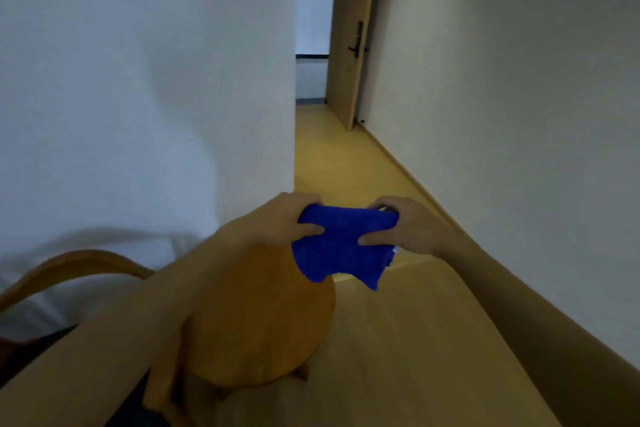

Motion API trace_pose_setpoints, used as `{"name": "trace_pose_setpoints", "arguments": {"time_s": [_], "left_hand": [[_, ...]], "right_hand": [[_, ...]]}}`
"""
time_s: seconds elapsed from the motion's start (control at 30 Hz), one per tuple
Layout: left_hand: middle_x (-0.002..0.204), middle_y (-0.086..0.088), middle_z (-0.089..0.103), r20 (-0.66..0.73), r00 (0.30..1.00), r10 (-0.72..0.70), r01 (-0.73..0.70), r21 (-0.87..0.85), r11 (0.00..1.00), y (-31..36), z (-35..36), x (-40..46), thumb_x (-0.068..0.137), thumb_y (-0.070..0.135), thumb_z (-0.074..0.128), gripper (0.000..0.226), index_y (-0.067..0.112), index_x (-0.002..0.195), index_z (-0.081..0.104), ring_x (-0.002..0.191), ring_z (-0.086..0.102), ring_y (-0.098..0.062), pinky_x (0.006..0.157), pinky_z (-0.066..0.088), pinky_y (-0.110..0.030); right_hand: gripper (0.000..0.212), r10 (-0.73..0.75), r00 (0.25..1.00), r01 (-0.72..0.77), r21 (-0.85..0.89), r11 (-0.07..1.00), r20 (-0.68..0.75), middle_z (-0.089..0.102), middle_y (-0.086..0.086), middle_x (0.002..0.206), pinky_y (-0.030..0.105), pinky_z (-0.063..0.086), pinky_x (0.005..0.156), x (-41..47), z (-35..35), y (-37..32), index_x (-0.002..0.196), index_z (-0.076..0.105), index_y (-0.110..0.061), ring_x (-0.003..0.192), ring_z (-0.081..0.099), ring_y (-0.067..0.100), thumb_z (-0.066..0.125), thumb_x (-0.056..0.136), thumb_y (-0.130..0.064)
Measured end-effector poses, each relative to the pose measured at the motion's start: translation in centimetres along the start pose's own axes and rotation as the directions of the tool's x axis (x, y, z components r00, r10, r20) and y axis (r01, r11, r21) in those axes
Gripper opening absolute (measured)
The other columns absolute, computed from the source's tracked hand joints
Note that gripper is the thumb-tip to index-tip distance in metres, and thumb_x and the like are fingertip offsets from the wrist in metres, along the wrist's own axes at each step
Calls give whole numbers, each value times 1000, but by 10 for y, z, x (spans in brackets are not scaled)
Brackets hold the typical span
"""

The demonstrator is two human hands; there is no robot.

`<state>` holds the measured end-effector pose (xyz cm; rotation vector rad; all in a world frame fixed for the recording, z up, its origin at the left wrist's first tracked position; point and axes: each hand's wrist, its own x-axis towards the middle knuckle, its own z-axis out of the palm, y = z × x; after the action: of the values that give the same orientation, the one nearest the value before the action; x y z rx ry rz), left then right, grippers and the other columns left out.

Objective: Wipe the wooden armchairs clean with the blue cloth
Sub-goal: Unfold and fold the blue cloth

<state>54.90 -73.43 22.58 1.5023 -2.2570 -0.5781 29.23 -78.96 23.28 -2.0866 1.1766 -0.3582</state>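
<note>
At frame centre, left hand [280,222] and right hand [405,225] both grip the folded blue cloth [343,243], readying it; next, probably press it onto the curved wooden armchair [69,263], lower left.

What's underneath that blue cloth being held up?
Below the blue cloth, held by the left hand and right hand, sits a round wooden seat and pale floor. The cloth hides the seat's far edge.

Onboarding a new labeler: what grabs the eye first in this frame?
The bright blue cloth, bunched at centre and gripped by the left hand and right hand above the floor. Below it stands a round wooden stool, with a curved wooden armchair rail at lower left. Down the hall, a wooden door stands open.
</note>
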Motion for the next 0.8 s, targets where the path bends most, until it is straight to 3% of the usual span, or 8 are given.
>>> {"name": "trace_pose_setpoints", "arguments": {"time_s": [0.1, 0.23, 0.37, 0.5, 0.53, 0.6, 0.7, 0.8], "left_hand": [[97, 4, 68, -169, 943, -288, 229, -299, 926, -34, -12, -29, 85, 34, 71, 24, 21, 103, 62, 85, 65, -9, 75, 56, -30], [101, 0, 68, -228, 738, -635, 345, -681, 646, -79, -13, -56, 75, 37, 81, 42, 22, 105, 56, 90, 68, -16, 72, 59, -34], [110, -5, 67, -140, 581, -802, 268, -897, 351, -135, -5, -55, 74, 36, 81, 52, 17, 113, 54, 97, 67, -21, 76, 59, -35], [111, -7, 71, 99, 514, -852, 90, -994, -61, -195, 6, -42, 71, 28, 84, 54, 12, 117, 61, 99, 69, -25, 80, 58, -39], [109, -7, 72, 150, 524, -838, 79, -989, -127, -209, 13, -39, 70, 26, 84, 52, 12, 115, 62, 96, 70, -26, 76, 58, -38], [112, -8, 70, 212, 546, -811, 181, -975, -133, -238, 31, -31, 72, 19, 83, 49, 16, 115, 62, 94, 70, -26, 70, 58, -36], [113, 7, 60, 307, 491, -815, 459, -886, -58, -276, 71, -23, 80, 15, 75, 49, 34, 119, 51, 99, 61, -22, 67, 56, -40], [116, 7, 57, 338, 448, -828, 483, -871, -93, -307, 115, -13, 87, 17, 69, 52, 40, 126, 42, 91, 60, -14, 57, 54, -30]], "right_hand": [[53, -40, 997, 9, 391, 921, 72, 72, -5, 101, 28, 58, 68, 45, 25, -8, 109, 64, -25, 90, 71, 14, 86, 67, -48], [57, -50, 971, -103, 600, 793, 233, 69, -1, 112, 34, 59, 70, 103, 74, -21, 122, 56, -22, 97, 71, 18, 82, 74, -39], [57, 35, 975, -169, 639, 751, 217, 66, 3, 118, 45, 60, 81, 167, 123, -28, 126, 53, -18, 102, 68, 22, 78, 80, -42], [49, 98, 922, -365, 753, 547, 375, 70, 5, 118, 41, 59, 83, 216, 166, -18, 121, 63, -10, 105, 69, 22, 80, 81, -32], [44, 133, 904, -408, 729, 550, 406, 70, 3, 118, 41, 59, 80, 226, 178, -11, 120, 64, -13, 104, 69, 23, 79, 82, -32], [30, 234, 882, -465, 668, 582, 410, 68, 0, 119, 43, 61, 74, 244, 203, 5, 115, 63, -25, 103, 67, 24, 73, 88, -33], [7, 370, 842, -539, 574, 617, 392, 66, -4, 110, 42, 62, 69, 259, 244, 32, 103, 59, -36, 94, 66, 19, 61, 97, -33], [5, 453, 815, -579, 475, 663, 361, 67, -4, 107, 47, 59, 83, 272, 278, 65, 98, 56, -37, 92, 68, 17, 61, 96, -36]]}}
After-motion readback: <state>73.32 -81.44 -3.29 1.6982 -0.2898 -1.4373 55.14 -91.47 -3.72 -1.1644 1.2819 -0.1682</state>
